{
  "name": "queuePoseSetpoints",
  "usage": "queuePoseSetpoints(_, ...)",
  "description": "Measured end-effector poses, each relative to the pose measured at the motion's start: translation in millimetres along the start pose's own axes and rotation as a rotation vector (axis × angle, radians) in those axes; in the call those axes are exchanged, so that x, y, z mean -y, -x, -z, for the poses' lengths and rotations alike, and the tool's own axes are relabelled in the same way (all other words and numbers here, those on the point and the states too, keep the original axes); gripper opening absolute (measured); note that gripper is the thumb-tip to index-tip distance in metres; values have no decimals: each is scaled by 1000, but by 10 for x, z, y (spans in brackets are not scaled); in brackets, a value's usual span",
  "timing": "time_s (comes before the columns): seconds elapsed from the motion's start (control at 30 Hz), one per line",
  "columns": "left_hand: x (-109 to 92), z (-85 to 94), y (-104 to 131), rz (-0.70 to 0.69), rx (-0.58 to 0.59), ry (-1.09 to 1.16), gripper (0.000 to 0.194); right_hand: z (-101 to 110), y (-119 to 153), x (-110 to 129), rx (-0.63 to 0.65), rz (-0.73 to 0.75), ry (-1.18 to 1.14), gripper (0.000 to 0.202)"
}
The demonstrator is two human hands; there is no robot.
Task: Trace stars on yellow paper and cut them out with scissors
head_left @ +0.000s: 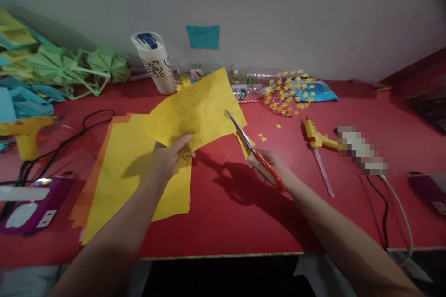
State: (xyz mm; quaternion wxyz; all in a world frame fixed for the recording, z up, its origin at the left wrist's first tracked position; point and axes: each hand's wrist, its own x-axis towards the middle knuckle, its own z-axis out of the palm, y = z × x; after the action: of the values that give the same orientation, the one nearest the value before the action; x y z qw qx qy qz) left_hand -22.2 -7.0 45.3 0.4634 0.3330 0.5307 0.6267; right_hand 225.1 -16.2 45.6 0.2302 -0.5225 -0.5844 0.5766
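A yellow sheet of paper (198, 111) with rows of pencilled star outlines is pinched by its lower edge in my left hand (170, 158). My right hand (266, 167) grips red-handled scissors (249, 141), whose blades lie across the sheet's right part. Under the blades a narrow yellow strip (243, 146) angles down. Whether it is still joined to the sheet, I cannot tell. Small cut yellow stars (263, 138) lie just right of the scissors. Below my left hand is a stack of yellow paper (128, 171), with orange sheets (88, 185) showing at its left side.
Right are a yellow glue gun (315, 135) and a power strip (362, 151). A white tumbler (155, 62), plastic bottles (251, 90) and a star-covered clear piece (289, 93) stand along the wall. Left are folded green paper shapes (69, 67), another glue gun (26, 137) and a purple device (35, 204).
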Motion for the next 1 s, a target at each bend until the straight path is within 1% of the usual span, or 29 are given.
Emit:
queuePoseSetpoints(0.2, -9, -6, 1, 13, -9, -10, 22, 5, -5, -2, -14, -12, 12, 52)
queuePoseSetpoints(0.37, 2, 14, -4, -3, -31, -8, 24, 9, -5, -5, -13, -23, 22, 51)
queuePoseSetpoints(0.53, 19, 28, -16, 5, -3, -14, 24, 18, 24, 23, 21, -14, 63, 51)
queuePoseSetpoints(0.63, 14, 11, -5, -12, 1, -7, 22, 20, 30, 25, 27, 57, 124, 49)
queuePoseSetpoints(0.73, 9, -6, 18, -15, 36, -24, 20, 16, 21, -6, 14, 110, 156, 47)
queuePoseSetpoints(1.0, 37, -9, 56, -18, 76, -46, 19, -17, 11, -36, 34, 92, 58, 43)
